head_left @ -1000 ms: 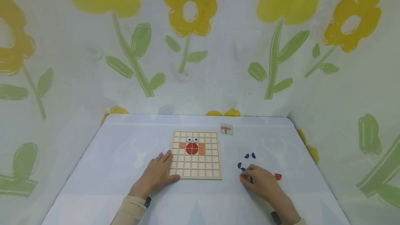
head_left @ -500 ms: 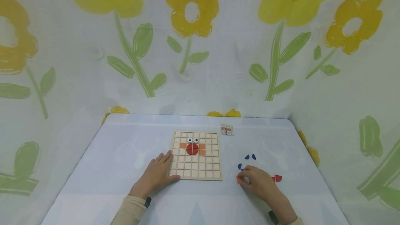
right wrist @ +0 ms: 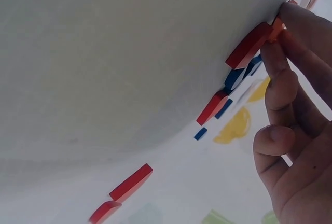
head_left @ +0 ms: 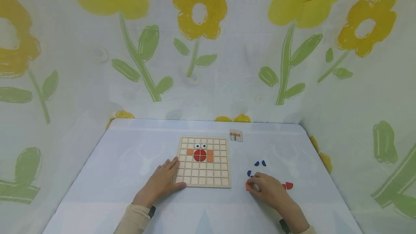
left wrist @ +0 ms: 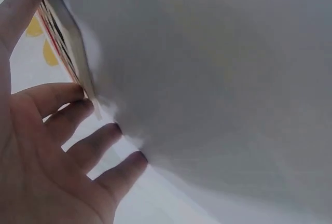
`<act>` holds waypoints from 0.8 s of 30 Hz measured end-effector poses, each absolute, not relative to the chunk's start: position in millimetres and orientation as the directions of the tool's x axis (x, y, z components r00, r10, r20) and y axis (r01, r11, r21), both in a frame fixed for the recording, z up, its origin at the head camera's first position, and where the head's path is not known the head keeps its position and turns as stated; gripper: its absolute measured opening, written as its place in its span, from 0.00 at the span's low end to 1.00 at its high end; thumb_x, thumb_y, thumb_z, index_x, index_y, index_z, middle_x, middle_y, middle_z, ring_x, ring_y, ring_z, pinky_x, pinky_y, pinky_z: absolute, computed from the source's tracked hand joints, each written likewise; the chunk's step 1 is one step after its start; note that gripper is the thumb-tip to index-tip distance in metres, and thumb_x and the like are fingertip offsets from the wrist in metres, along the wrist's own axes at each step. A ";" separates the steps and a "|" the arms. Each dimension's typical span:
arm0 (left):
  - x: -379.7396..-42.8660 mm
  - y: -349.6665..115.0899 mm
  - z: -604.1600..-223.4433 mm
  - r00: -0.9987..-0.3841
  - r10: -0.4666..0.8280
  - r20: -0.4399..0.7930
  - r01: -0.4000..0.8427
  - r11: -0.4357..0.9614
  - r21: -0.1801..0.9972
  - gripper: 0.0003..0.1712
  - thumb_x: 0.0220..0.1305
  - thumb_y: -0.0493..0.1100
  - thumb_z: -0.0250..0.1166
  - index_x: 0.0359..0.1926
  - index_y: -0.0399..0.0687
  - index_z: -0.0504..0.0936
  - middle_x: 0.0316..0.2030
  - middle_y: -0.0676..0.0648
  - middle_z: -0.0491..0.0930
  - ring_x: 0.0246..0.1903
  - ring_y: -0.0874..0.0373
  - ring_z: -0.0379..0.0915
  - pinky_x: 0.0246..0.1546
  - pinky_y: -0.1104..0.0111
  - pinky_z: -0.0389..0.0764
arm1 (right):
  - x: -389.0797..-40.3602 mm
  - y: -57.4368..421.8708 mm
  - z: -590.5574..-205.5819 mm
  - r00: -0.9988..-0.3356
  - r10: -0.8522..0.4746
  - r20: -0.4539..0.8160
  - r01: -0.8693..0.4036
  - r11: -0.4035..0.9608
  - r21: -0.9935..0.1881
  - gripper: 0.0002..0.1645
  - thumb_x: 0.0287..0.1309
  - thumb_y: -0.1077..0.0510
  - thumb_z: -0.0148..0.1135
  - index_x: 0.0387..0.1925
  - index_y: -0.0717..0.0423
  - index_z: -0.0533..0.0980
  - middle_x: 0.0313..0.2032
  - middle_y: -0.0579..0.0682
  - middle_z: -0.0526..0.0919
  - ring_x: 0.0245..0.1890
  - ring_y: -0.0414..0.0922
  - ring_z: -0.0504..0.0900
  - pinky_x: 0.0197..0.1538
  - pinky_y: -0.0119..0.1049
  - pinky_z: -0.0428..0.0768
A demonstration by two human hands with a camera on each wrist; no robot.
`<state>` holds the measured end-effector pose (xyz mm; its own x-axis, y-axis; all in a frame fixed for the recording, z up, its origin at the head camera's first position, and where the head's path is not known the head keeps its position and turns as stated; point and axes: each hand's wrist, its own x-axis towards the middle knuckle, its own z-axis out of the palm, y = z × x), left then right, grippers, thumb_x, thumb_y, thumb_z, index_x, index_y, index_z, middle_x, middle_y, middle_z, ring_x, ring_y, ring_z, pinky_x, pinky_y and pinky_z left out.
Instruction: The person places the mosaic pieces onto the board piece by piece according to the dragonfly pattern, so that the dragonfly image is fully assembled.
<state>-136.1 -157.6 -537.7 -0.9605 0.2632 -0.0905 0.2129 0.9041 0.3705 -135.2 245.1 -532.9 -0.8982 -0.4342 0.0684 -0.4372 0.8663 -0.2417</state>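
My left hand point(head_left: 162, 180) rests along the left side of a square wooden grid board point(head_left: 217, 181), fingers extended, thumb at its near edge. Two eye tiles point(head_left: 200, 146), a red disc of quarter pieces point(head_left: 199, 155) and orange squares point(head_left: 210, 158) lie in the grid. Right of the board, my right hand point(head_left: 270, 189) pinches an orange square tile point(head_left: 248, 187) between thumb and fingertips, low at the tabletop. In the right wrist view, the orange tile point(right wrist: 276, 27) is partly covered by the fingers, and a red piece point(right wrist: 250, 45) sits close beside it.
Several blue pieces point(head_left: 264, 163) lie beyond my right hand, and red quarter pieces point(head_left: 289, 186) lie to its right. A small pattern card point(head_left: 236, 135) is at the board's far right corner. Flower-printed walls point(head_left: 227, 96) surround the table.
My right hand has slid slightly left and nearer with the orange tile, then stayed there. More of a red piece shows behind it. The left hand has kept its place on the board.
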 end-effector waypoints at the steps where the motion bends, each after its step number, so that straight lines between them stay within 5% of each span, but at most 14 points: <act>1: -135.4 -158.3 -537.5 -0.960 0.263 -0.090 0.211 0.900 0.381 0.55 0.60 0.67 0.69 0.75 0.36 0.62 0.77 0.39 0.57 0.75 0.36 0.51 0.72 0.41 0.57 | -135.4 245.4 -533.3 -0.897 -0.436 0.074 -0.440 0.865 -0.240 0.11 0.50 0.51 0.80 0.38 0.41 0.88 0.30 0.32 0.77 0.27 0.32 0.69 0.29 0.26 0.74; 10: -132.1 -162.6 -539.0 -0.960 0.274 -0.061 0.223 0.876 0.426 0.53 0.60 0.65 0.70 0.75 0.37 0.63 0.76 0.40 0.58 0.75 0.37 0.51 0.73 0.42 0.56 | -141.0 240.0 -530.6 -0.872 -0.467 0.147 -0.490 0.842 -0.225 0.12 0.50 0.46 0.79 0.38 0.40 0.87 0.31 0.31 0.78 0.29 0.31 0.71 0.35 0.27 0.81; 24: -132.9 -162.9 -540.6 -0.964 0.258 -0.067 0.205 0.878 0.433 0.54 0.60 0.65 0.70 0.75 0.38 0.63 0.77 0.42 0.57 0.75 0.38 0.51 0.73 0.43 0.56 | -153.7 234.1 -525.4 -0.749 -0.539 0.386 -0.648 0.717 -0.257 0.17 0.42 0.55 0.80 0.37 0.46 0.83 0.35 0.36 0.81 0.33 0.38 0.80 0.38 0.28 0.84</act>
<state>-132.9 -162.9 -540.6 -0.9638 0.2582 -0.0666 0.2052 0.8776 0.4333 -153.7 234.1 -525.4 -0.7487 -0.5392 0.3857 -0.6483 0.7168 -0.2565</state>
